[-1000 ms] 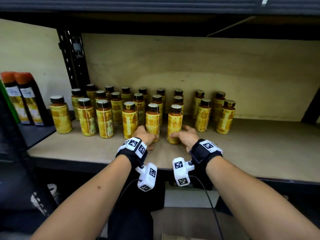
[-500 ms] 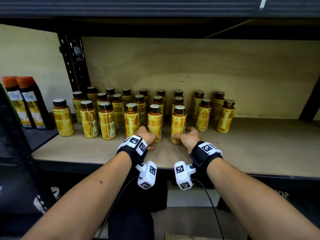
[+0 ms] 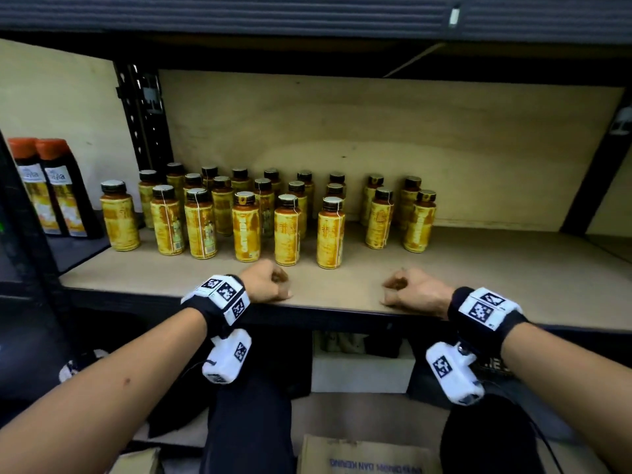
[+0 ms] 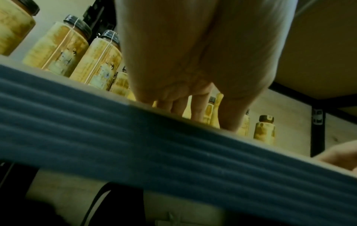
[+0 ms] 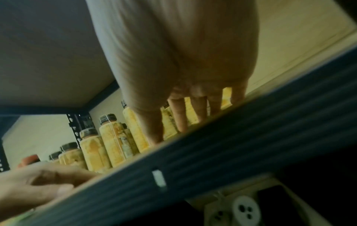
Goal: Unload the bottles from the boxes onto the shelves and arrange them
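Both hands empty at wooden shelf (image 3: 478,268) front edge: left hand (image 3: 265,281) and right hand (image 3: 415,291) fingers loosely curled, short of yellow-labelled dark-capped bottles (image 3: 287,230).

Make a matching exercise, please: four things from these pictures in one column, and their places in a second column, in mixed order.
1. left hand
2. right hand
3. orange-capped bottles
4. cardboard box

a. on the floor below the shelf
b. far left, on the dark neighbouring shelf
c. front edge of the shelf, left of centre
d. front edge of the shelf, right of centre

Pairs: 1-c, 2-d, 3-b, 4-a
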A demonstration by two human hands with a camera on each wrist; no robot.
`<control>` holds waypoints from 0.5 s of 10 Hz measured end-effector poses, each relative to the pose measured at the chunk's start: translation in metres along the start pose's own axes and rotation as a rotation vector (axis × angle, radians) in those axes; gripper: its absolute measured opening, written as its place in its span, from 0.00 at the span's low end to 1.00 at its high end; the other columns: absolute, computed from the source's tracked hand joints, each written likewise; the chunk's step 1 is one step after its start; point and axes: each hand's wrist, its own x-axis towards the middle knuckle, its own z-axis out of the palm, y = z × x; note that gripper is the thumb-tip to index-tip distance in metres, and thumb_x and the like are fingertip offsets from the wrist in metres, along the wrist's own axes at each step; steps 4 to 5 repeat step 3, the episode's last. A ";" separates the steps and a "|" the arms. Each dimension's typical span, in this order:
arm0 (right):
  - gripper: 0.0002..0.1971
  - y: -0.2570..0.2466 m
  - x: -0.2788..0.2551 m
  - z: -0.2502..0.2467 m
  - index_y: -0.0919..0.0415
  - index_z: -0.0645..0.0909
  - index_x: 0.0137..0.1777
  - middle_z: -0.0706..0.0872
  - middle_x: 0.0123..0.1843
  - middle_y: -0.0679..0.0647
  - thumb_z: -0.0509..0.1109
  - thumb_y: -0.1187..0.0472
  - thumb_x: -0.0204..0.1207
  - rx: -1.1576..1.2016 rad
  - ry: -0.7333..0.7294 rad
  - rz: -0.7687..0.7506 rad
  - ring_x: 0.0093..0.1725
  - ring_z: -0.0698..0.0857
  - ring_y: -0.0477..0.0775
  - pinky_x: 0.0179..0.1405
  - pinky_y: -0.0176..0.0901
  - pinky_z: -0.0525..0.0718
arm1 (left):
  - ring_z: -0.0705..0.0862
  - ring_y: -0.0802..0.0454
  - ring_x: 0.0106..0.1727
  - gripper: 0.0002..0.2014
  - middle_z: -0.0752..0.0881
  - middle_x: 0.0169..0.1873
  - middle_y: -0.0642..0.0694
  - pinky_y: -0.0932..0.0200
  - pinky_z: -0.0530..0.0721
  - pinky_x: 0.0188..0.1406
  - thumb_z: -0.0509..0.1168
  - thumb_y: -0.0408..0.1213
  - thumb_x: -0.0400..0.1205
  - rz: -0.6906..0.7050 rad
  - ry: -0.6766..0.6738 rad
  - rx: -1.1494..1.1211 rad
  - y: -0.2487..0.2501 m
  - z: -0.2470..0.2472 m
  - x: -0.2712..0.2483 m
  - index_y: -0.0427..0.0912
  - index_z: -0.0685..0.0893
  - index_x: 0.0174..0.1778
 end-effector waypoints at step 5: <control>0.19 0.044 -0.081 -0.054 0.45 0.81 0.67 0.85 0.65 0.38 0.74 0.48 0.76 -0.163 -0.203 -0.312 0.63 0.82 0.33 0.71 0.35 0.76 | 0.55 0.65 0.81 0.32 0.57 0.78 0.64 0.75 0.49 0.78 0.65 0.57 0.78 0.382 0.178 0.307 -0.056 0.047 -0.102 0.65 0.64 0.79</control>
